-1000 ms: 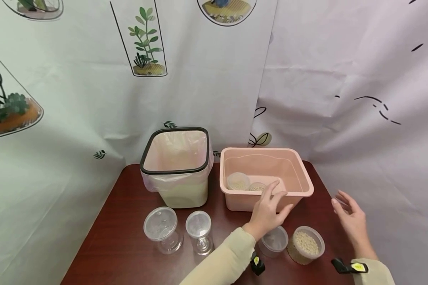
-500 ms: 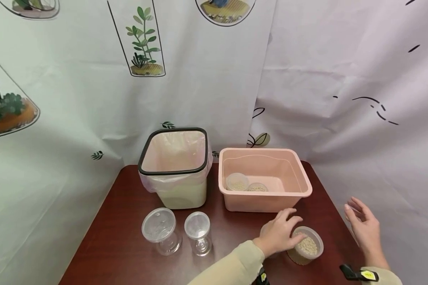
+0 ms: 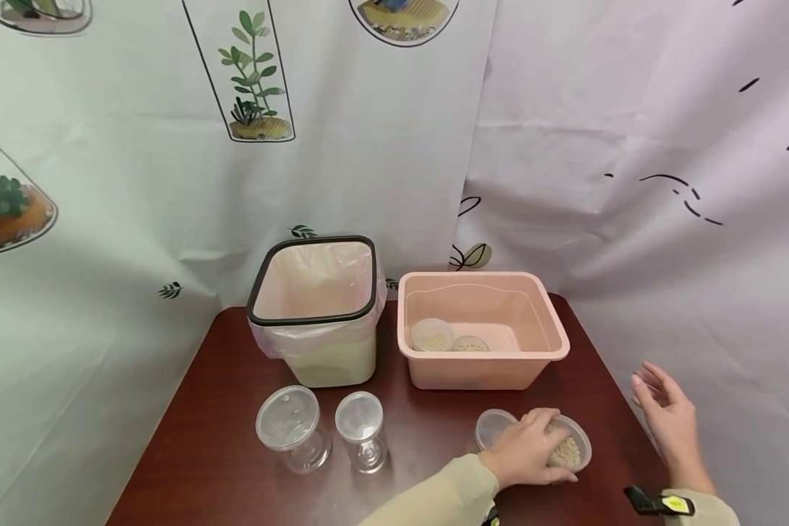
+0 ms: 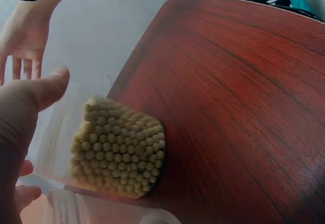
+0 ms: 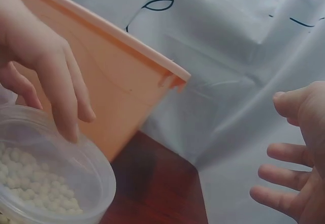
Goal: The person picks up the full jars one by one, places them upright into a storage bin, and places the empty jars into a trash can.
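Observation:
A clear round plastic tub (image 3: 568, 446) filled with pale, bean-like balls stands at the front right of the table. My left hand (image 3: 531, 446) reaches over its left side, fingers at the far rim. In the left wrist view the thumb (image 4: 53, 88) is spread away from the tub's wall, the ball-filled part (image 4: 119, 150) showing below. Left of it, partly behind my left hand, sits another clear tub (image 3: 494, 427); I cannot make out its contents. My right hand (image 3: 667, 420) hovers right of the table edge, holding nothing, its fingers (image 5: 282, 176) loosely extended.
Behind the tubs is a pink basin (image 3: 483, 372) with two ball-filled tubs inside. A lined bin (image 3: 332, 361) with a black rim stands to its left. Two clear lidded stemmed containers, a wide one (image 3: 289, 420) and a narrow one (image 3: 360, 420), stand at the front left.
My left hand has come from in front of the pink basin, down and right, to the ball-filled tub. My right hand has shifted slightly right and down. The view has turned a little right.

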Demonstrator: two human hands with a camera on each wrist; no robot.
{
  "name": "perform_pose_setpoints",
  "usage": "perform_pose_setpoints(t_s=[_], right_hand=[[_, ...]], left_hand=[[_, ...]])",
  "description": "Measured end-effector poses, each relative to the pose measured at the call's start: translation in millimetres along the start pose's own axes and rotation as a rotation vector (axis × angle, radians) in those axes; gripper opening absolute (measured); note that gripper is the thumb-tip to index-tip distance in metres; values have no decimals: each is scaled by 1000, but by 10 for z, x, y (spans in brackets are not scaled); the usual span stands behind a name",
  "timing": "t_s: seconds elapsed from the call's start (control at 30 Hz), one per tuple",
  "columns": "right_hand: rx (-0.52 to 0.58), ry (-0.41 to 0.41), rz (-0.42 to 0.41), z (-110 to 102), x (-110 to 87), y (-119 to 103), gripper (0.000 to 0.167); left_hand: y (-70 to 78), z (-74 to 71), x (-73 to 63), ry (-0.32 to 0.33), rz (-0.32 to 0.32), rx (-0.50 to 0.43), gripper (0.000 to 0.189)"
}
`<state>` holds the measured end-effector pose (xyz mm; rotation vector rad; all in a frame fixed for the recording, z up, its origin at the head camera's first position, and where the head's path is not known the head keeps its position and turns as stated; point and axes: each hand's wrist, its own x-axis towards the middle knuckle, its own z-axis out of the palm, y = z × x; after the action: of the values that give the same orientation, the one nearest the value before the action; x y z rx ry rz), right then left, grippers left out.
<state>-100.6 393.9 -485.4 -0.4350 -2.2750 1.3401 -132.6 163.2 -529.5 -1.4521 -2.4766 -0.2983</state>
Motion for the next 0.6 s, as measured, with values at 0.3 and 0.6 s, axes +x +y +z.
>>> perform_pose_setpoints(t_s=[0.3,0.6], right_hand=[[17,-6,20,66,12,37,51],[20,-14,34,49,14,52,51]], left_hand=[[18,92,30,-72,8,60,62],[62,152,70,-74,-34,-34,53]])
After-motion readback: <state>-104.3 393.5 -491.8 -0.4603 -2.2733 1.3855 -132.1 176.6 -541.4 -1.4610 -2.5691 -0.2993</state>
